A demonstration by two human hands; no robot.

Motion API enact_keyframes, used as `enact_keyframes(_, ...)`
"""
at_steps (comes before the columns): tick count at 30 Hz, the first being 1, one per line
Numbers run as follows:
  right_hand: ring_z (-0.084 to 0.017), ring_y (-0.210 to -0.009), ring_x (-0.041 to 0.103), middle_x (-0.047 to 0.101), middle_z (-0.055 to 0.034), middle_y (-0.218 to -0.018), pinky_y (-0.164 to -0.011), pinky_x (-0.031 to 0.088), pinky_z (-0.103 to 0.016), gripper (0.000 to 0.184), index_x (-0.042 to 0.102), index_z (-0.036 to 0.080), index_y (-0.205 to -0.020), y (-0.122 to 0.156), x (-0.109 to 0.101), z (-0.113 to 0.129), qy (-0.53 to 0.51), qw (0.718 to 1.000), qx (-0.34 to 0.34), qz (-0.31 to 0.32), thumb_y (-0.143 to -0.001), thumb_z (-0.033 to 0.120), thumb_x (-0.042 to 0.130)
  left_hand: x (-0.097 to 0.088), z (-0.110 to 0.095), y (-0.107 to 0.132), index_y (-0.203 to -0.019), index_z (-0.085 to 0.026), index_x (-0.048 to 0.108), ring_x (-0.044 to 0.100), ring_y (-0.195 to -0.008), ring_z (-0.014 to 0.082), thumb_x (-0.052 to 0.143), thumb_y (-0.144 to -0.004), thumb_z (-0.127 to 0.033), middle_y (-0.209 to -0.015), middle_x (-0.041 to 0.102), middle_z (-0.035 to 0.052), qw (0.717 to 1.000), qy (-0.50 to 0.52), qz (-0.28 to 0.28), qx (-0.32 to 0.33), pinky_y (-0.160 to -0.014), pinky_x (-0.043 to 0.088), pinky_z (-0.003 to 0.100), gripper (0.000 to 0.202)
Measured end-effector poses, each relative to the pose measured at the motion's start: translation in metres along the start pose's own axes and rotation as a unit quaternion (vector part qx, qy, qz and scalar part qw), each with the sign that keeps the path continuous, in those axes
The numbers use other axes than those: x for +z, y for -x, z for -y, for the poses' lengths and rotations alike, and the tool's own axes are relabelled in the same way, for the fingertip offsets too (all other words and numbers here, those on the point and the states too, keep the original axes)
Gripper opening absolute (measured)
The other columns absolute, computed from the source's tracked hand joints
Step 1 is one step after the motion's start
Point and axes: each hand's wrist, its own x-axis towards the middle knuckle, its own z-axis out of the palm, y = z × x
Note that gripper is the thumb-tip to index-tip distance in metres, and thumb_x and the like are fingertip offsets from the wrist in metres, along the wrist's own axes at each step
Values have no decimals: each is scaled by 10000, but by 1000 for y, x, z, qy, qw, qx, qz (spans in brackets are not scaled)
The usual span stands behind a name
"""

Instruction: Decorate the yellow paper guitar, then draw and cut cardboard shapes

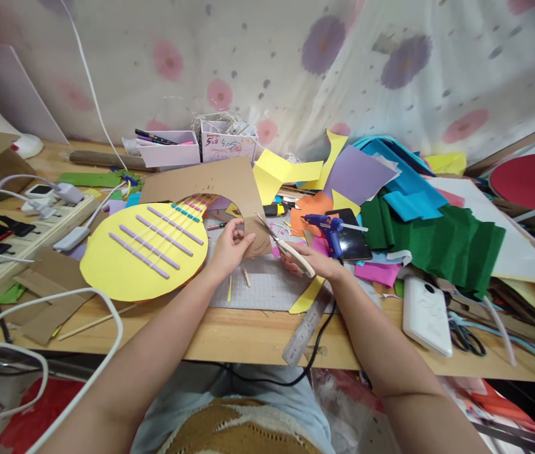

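Note:
My left hand (232, 247) pinches the lower edge of a brown cardboard sheet (210, 181) with a curved cut-out. My right hand (312, 260) is closed round the cream handles of a pair of scissors (286, 247), whose blades point up-left at the cardboard beside my left fingers. Left of my hands lies a yellow paper guitar body (120, 265) with several lilac sticks glued across thin strings. A blue glue gun (326, 226) rests just behind my right hand, on a dark phone or tablet.
A grey cutting mat (267, 287) and a metal ruler (302, 334) lie at the wooden table's front edge. Green, blue, purple and yellow paper (418, 214) piles up at right. A power strip with plugs (26, 230) sits left. Pink boxes (172, 148) stand at the back.

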Motion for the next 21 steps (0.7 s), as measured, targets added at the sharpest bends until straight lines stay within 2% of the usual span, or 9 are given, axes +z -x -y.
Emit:
enact_keyframes(5,-40,-473,339,370,70,-602,-424,260,-189,365,435,166,-865,1,-6,-4,-19,1000,-14,19,-773,476,604,0,1,0,-1110,-191,503,554,-598,106,636,-720,-293,-705,556,-26,1000,-17,1,4,-539,445,221,425)
enact_keyframes(14,-29,-468,350,381,71,-603,-402,253,-169,385,444,163,-860,3,-14,-6,-23,1000,14,13,-737,463,652,-2,5,-1,-1134,-193,513,560,-667,128,630,-722,-305,-750,576,0,999,-40,5,27,-608,441,244,443)
enact_keyframes(21,-19,-481,351,390,62,-656,-399,258,-153,396,482,160,-949,7,-21,-7,-39,999,31,17,-707,390,694,-2,4,-1,-1125,-199,535,511,-646,118,645,-703,-289,-724,541,-12,998,-58,10,39,-617,400,236,445)
